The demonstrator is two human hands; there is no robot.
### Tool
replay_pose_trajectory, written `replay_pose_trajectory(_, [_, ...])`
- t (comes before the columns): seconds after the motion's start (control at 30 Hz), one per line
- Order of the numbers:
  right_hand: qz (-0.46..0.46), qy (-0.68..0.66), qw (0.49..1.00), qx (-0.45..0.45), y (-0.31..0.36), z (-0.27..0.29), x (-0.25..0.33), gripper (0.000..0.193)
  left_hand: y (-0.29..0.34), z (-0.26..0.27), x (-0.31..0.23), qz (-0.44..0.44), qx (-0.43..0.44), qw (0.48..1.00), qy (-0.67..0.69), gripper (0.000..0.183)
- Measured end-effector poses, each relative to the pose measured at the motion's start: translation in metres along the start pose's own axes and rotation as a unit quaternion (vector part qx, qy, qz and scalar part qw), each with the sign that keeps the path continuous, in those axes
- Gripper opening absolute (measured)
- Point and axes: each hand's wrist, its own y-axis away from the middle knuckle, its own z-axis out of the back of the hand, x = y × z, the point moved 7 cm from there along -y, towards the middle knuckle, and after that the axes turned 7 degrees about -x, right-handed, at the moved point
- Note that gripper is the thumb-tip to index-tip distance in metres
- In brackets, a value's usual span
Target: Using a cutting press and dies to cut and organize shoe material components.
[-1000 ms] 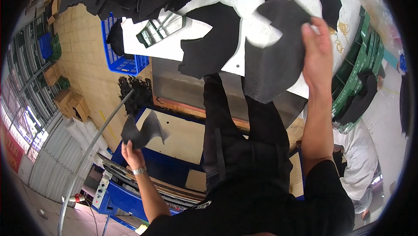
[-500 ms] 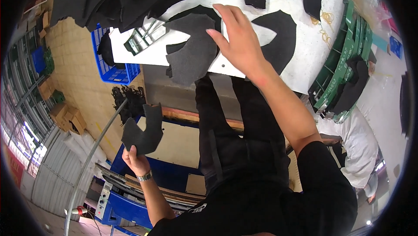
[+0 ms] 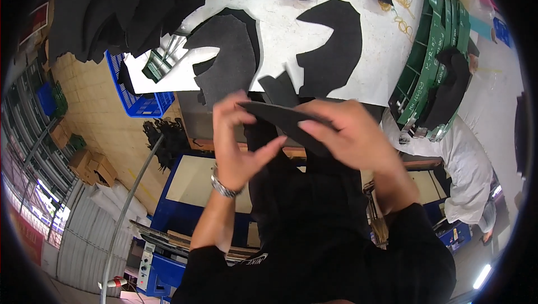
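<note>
A black, felt-like cut-out piece [image 3: 286, 120] is held over my lap, seen tilted and nearly edge-on. My right hand [image 3: 353, 136] pinches its right part, thumb on the near face. At the piece's left end is my left hand [image 3: 231, 141], somewhat blurred; its fingertips touch or nearly touch the edge, while the thumb is spread away beneath. Just beyond, on the white table [image 3: 280, 40], similar curved black pieces lie: a greyer one [image 3: 227, 51] on top of a black one at left, and another black piece [image 3: 339, 51] at right.
A pile of black sheets [image 3: 123, 12] covers the table's far left. Below it stands a blue plastic crate [image 3: 154, 107]. Green curved parts [image 3: 426, 63] line the right side, with yellow rubber bands [image 3: 402, 9] nearby. A person in white [image 3: 468, 175] is at the right.
My left hand has brought the cut-out piece from the lower left to the middle. My right hand has drawn back from above the table and taken hold of it.
</note>
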Motion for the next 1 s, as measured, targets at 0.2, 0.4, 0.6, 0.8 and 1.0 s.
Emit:
replay_pose_trajectory(0.2, [-0.065, -0.315, 0.947, 0.014, 0.000, 0.047, -0.025, 0.028, -0.018, -0.074, 0.033, 0.107, 0.389, 0.897, 0.180, 0.055])
replay_pose_trajectory(0.4, [-0.083, -0.056, 0.985, -0.141, -0.003, 0.083, -0.049, 0.023, 0.029, -0.107, 0.060, 0.249, 0.393, 0.850, 0.247, 0.025])
replay_pose_trajectory(0.6, [-0.013, 0.036, 0.984, -0.172, -0.002, 0.077, -0.054, 0.020, 0.056, -0.092, 0.074, 0.284, 0.301, 0.873, 0.260, 0.026])
replay_pose_trajectory(0.8, [-0.028, 0.104, 0.963, -0.249, 0.075, 0.139, -0.068, 0.022, 0.076, -0.159, 0.030, 0.384, 0.344, 0.776, 0.364, 0.036])
replay_pose_trajectory(1.0, [-0.193, 0.137, 0.913, -0.331, 0.167, 0.280, -0.099, 0.029, 0.055, -0.239, -0.058, 0.184, 0.359, 0.855, 0.327, 0.040])
